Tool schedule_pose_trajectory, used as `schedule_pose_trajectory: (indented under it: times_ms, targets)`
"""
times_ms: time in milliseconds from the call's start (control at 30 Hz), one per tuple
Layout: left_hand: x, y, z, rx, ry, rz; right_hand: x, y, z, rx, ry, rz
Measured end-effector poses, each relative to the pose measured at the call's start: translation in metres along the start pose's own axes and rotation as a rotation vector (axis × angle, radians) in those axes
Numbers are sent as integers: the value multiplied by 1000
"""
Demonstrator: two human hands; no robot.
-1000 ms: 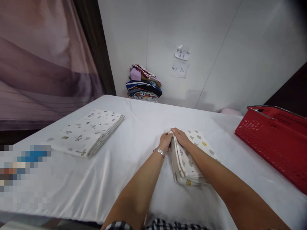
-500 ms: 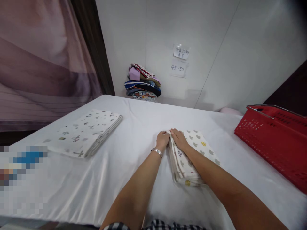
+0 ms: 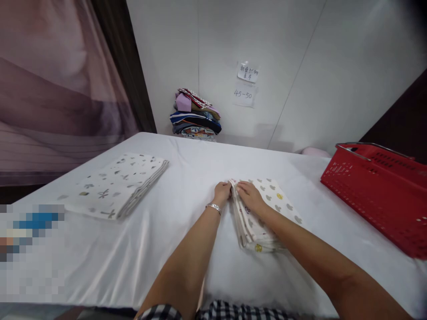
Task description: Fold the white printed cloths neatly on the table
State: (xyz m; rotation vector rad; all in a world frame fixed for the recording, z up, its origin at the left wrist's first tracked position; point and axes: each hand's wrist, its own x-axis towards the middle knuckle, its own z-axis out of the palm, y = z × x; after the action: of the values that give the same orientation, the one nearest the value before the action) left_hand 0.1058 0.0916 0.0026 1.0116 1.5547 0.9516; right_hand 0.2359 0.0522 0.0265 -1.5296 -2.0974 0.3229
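Textile workroom: folding table [image 3: 187, 249], cloth stacks [image 3: 195, 116].

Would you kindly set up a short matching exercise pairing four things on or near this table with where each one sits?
Things:
1. red basket
2. leaf-print folded cloth
3. stack of coloured clothes
4. spotted folded cloth

Places:
A. under the right hand, with the left hand at its edge
B. table's right side
C. against the far wall
D. table's left side

Pairs: 1-B, 2-D, 3-C, 4-A

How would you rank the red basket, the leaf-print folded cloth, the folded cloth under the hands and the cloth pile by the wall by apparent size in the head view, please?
1. red basket, cut off at the frame edge
2. leaf-print folded cloth
3. folded cloth under the hands, partly covered
4. cloth pile by the wall; farthest off, so unsure
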Motion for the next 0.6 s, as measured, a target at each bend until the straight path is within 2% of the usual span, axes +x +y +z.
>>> schedule_pose_trajectory:
  times_ms: [100,233,400,600]
  targets:
    - [0,-1,1,4,3,37,12,-8,-11,-87,-58,96]
    - [0,-6,1,31,19,99,47,-17,-18,-204,-176,219]
    - [-2,-11,1,72,55,176,82,-22,-16,-289,-322,247]
    - [-7,-12,-1,66,35,231,97,-29,-16,-385,-502,244]
